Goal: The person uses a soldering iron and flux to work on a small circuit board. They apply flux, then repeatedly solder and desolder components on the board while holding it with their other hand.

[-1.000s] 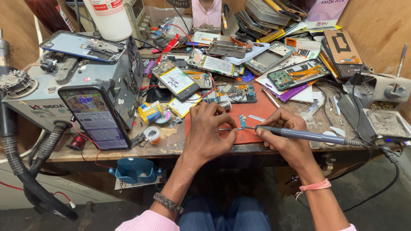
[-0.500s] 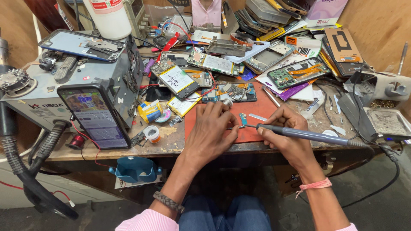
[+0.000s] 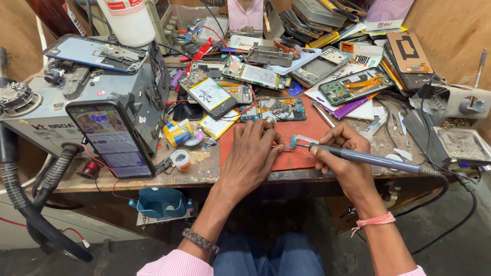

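Cluttered tabletop (image 3: 204, 171) at frame centre: left hand (image 3: 253, 153) pins a small teal circuit part (image 3: 295, 141) on the red mat (image 3: 302, 156), right hand (image 3: 348, 153) grips a soldering iron (image 3: 368, 158).

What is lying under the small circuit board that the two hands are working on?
A red work mat lies under the small circuit board, on the cluttered wooden bench. The left hand covers the mat's middle, so anything beneath its fingers is hidden.
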